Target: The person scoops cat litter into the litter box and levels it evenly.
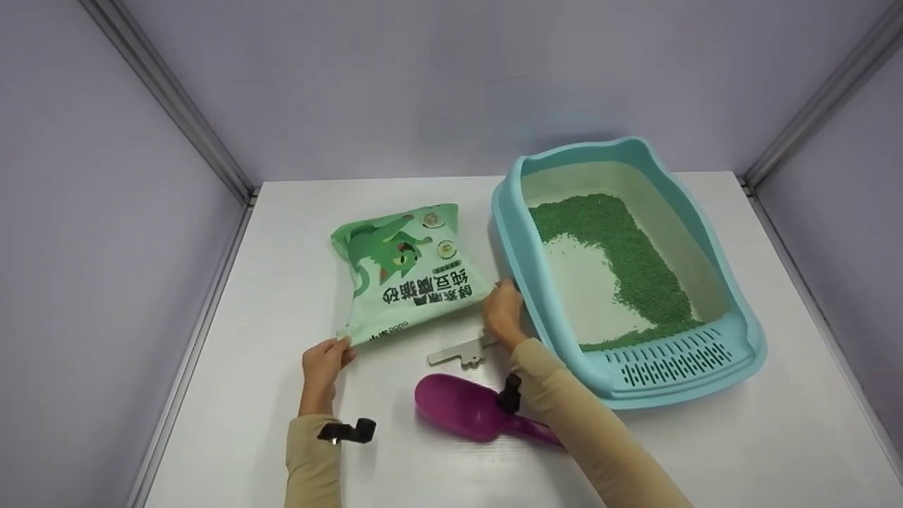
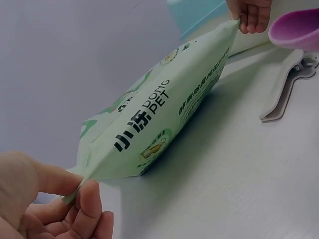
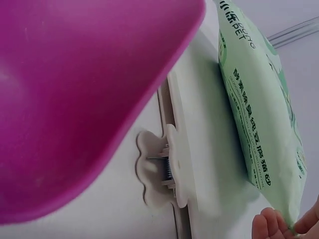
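A green bag of cat litter (image 1: 402, 268), printed with a cat, lies on the white table with its near edge lifted. My left hand (image 1: 326, 363) pinches one near corner between thumb and fingers, as the left wrist view also shows. The opposite near corner is pinched by my right hand (image 1: 504, 310), beside the litter box wall. Below the bag lies a pale spring bag clip (image 1: 462, 352), partly hidden by the right hand. Closer to me rests a magenta scoop (image 1: 462, 409), its handle partly under the right forearm.
On the right stands a turquoise litter box (image 1: 522, 247) with green litter pellets (image 1: 645, 275) spread along its far and right sides. Its near rim carries a slotted ledge (image 1: 670, 363). Grey-white walls (image 1: 451, 85) enclose the white table (image 1: 247, 303) at the back and sides.
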Demonstrator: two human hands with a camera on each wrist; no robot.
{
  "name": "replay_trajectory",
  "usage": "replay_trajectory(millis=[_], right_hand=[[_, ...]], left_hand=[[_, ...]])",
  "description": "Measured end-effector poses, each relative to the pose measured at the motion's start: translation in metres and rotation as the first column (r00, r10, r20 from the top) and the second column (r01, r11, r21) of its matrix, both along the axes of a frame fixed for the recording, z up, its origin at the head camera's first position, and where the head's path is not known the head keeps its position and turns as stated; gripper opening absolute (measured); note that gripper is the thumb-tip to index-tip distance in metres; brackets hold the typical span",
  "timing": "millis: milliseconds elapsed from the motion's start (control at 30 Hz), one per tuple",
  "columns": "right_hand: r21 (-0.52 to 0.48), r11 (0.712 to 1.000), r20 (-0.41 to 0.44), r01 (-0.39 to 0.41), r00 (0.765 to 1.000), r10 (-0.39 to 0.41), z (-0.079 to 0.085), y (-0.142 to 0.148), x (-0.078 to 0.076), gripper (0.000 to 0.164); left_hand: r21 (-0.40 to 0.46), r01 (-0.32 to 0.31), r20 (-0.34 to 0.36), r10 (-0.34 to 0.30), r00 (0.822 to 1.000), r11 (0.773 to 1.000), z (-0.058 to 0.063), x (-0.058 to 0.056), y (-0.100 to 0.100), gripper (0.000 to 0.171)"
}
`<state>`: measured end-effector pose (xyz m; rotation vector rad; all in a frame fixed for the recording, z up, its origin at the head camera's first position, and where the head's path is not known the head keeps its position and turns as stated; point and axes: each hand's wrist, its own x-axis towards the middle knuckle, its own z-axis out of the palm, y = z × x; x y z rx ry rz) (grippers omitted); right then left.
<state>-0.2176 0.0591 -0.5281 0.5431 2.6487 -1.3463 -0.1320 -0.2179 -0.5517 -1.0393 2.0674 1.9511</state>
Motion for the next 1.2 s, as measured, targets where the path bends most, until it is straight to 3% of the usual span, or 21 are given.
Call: replay_trajectory(millis=[133,167,267,367,400,433,533,633,800,1000,1100,1200], right_hand=[[-0.008,1.0,0.008,-0.012,1.0,0.012,-0.011,0.004,0.0,0.026],[0.011,1.0,-0.03,-0.016,0.999,0.017,-0.024,0.006,-0.002,0.024],[0.06,0.997,-0.029,-0.058,0.998,0.06,-0.037,0.009,-0.001,0.022],[0.079,0.989,-0.002,-0.121,0.993,0.122,-0.033,0.008,0.009,0.018],[0.071,0.985,0.054,-0.156,0.987,0.152,-0.02,0.007,0.015,0.017],[0.087,0.977,0.066,-0.193,0.98,0.188,-0.017,0.007,0.02,0.017],[0.15,0.938,0.134,-0.311,0.947,0.292,-0.004,0.007,0.032,0.023],[0.246,0.87,0.181,-0.427,0.902,0.392,0.001,0.008,0.04,0.032],[0.326,0.787,0.252,-0.523,0.851,0.461,0.004,0.008,0.046,0.036],[0.416,0.719,0.262,-0.556,0.831,0.491,0.0,0.006,0.051,0.042],[0.439,0.707,0.28,-0.554,0.832,0.479,-0.001,0.004,0.052,0.047],[0.429,0.713,0.304,-0.555,0.832,0.465,-0.002,0.002,0.052,0.05]], left_hand=[[0.002,-0.012,0.007,0.012,1.0,1.0,0.002,-0.001,0.0,0.024],[0.004,-0.013,0.011,0.013,1.0,1.0,0.003,-0.001,-0.001,0.026],[0.002,-0.015,0.013,0.015,1.0,1.0,0.005,-0.001,-0.003,0.028],[0.003,-0.016,0.013,0.016,1.0,1.0,0.006,-0.001,-0.005,0.028],[0.001,-0.017,0.012,0.017,1.0,1.0,0.007,0.0,-0.005,0.028],[0.0,-0.017,0.011,0.017,1.0,1.0,0.007,0.0,-0.005,0.028],[0.0,-0.015,0.006,0.015,1.0,1.0,0.006,0.0,-0.005,0.029],[0.0,-0.013,0.0,0.013,1.0,1.0,0.004,0.0,-0.003,0.029],[0.011,-0.013,0.008,0.013,1.0,1.0,0.003,0.0,-0.002,0.029],[0.014,-0.016,0.002,0.016,1.0,1.0,0.002,0.0,0.0,0.029],[0.017,-0.015,-0.008,0.015,1.0,1.0,0.003,0.001,0.001,0.026],[0.017,-0.022,-0.014,0.023,1.0,1.0,0.002,0.002,0.002,0.023]])
